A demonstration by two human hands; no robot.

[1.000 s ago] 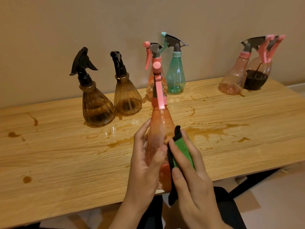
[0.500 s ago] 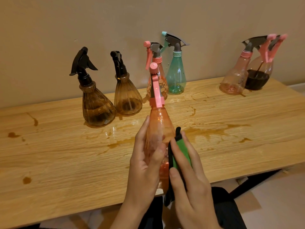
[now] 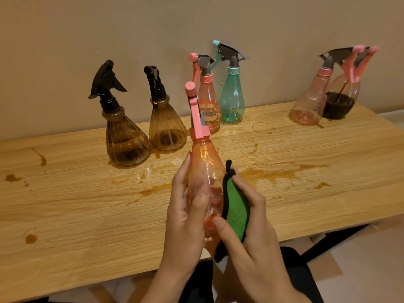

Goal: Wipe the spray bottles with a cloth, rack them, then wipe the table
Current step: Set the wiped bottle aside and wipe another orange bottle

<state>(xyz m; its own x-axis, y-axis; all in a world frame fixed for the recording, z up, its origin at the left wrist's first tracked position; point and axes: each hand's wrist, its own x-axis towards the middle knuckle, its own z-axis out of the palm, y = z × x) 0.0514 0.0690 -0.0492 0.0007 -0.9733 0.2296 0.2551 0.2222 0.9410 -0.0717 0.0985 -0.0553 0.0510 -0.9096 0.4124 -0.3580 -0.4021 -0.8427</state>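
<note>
My left hand (image 3: 185, 213) grips an orange-pink spray bottle (image 3: 203, 162) by its body, held over the near edge of the wooden table (image 3: 65, 215). My right hand (image 3: 251, 232) holds a green cloth with a black edge (image 3: 236, 206) pressed against the bottle's right side. Standing along the wall are two brown bottles (image 3: 125, 136) (image 3: 166, 125), a pink bottle (image 3: 208, 106), a teal bottle (image 3: 232, 99), and at the far right a pale pink bottle (image 3: 310, 103) beside one with dark liquid (image 3: 341, 99).
Brown spills and wet streaks (image 3: 275, 171) spread over the middle of the table, with smaller spots at the left (image 3: 30, 238). A black table leg (image 3: 334, 239) and floor show at the lower right. No rack is in view.
The held bottle has tilted a little to the left, and my right hand has shifted the cloth along the bottle's lower right side.
</note>
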